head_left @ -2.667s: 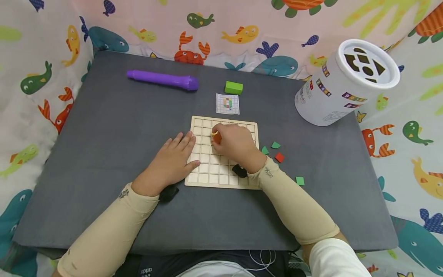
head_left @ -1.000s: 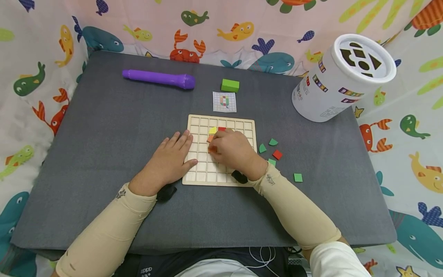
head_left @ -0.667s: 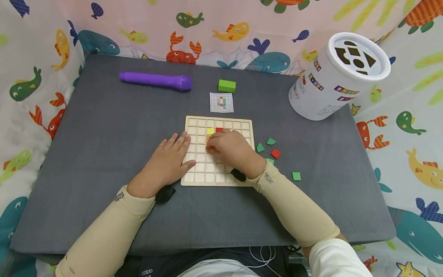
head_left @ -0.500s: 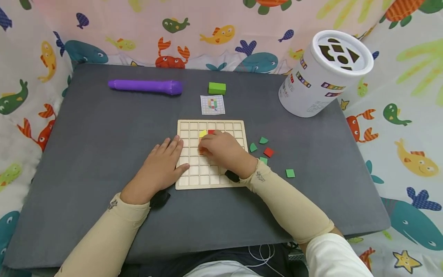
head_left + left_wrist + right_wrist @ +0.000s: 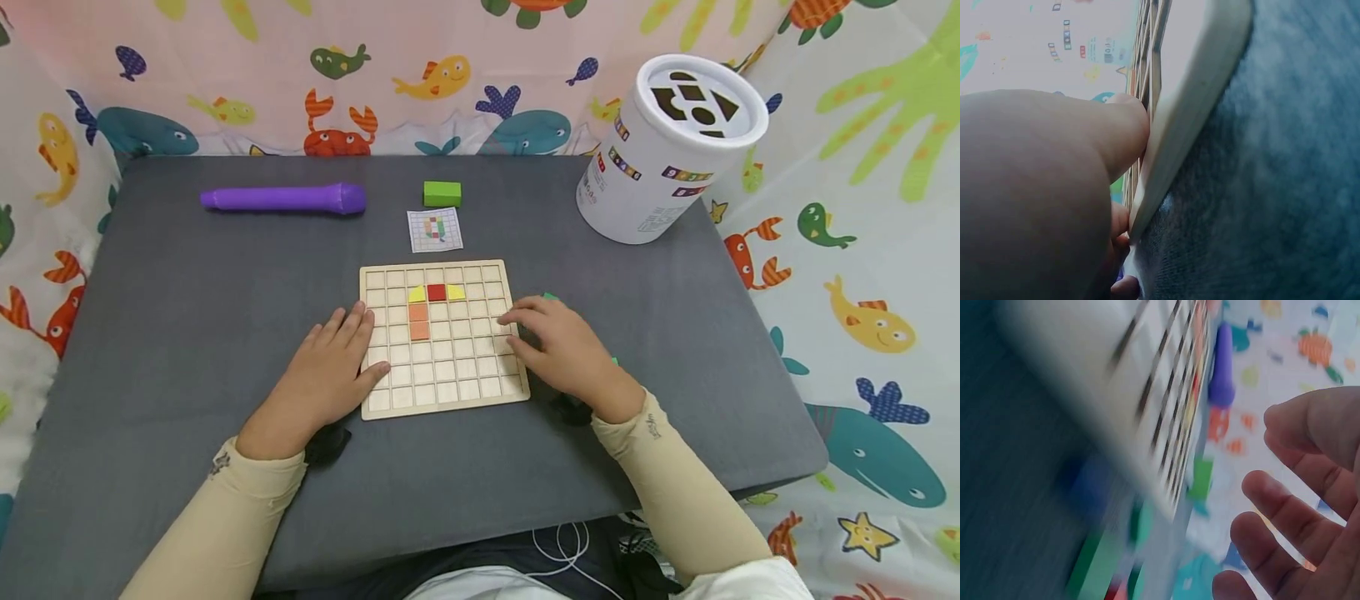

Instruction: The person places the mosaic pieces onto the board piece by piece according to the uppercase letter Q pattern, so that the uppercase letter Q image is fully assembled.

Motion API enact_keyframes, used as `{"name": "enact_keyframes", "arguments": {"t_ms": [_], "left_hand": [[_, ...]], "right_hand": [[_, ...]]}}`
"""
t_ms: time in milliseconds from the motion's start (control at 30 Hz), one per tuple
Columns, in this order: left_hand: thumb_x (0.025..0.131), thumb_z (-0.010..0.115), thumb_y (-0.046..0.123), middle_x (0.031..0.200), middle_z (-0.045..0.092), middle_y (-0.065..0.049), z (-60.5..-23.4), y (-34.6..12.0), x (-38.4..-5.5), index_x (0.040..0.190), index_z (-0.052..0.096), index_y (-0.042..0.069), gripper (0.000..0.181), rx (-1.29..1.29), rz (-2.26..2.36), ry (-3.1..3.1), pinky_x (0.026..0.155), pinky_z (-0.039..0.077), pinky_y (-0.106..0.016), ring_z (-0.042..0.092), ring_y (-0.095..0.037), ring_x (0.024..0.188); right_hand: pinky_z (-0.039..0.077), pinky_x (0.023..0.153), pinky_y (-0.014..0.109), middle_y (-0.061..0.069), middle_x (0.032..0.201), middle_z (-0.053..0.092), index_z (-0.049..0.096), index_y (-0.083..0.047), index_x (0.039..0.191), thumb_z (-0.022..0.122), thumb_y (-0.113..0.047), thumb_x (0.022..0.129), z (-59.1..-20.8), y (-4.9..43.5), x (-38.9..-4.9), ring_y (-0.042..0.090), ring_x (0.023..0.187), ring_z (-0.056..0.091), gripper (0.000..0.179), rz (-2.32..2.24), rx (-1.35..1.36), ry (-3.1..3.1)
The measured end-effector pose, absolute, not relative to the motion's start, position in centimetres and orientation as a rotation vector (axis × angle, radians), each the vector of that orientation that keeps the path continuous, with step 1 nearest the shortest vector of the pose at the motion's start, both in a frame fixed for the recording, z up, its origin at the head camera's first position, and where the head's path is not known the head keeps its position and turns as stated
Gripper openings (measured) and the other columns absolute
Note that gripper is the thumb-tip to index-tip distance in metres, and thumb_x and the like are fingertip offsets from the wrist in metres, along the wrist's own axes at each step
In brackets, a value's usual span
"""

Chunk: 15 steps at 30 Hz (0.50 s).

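Observation:
A wooden grid board lies on the grey table. In its upper cells sit a yellow tile, a red tile and a second yellow tile in a row, with two orange tiles below the left yellow one. My left hand rests with extended fingers on the board's left edge, its thumb on the lower left cells. Over the right edge hovers my right hand, fingers loosely bent and apart, holding nothing. The right wrist view shows green pieces beside the board; in the head view this hand mostly hides them.
Behind the board lies a pattern card, with a green block just beyond. A purple microphone-shaped stick lies at the back left. At the back right stands a tall white tub with shaped holes in its lid.
My right hand has let go of an orange tile in the grid and moved right to the board's edge, uncovering the tiles. My left hand stays on the left edge. The head view has shifted.

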State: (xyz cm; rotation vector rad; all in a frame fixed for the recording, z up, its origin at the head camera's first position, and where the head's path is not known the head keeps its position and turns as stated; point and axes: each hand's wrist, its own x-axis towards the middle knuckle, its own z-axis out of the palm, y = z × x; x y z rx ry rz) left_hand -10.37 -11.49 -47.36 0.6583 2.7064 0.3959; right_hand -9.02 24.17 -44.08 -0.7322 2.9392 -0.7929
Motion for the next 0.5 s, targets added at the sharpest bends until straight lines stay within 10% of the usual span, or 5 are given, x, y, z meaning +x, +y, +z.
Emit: {"name": "enact_keyframes", "arguments": {"t_ms": [500], "left_hand": [[0.112,0.051,0.046,0.177,0.007,-0.018,-47.0,-11.4,-10.3,0.170,0.014,-0.001,0.083,0.623,0.373,2.697,0.127,0.009,-0.063,0.007,-0.043,0.162]], "right_hand": [[0.049,0.093,0.055,0.009,0.134,0.065,0.074,-0.011,0.132,0.073,-0.016,0.103,-44.9,30.3,-5.9,0.034,0.122,0.058,0.029,-0.856,-0.360,2.942]]}}
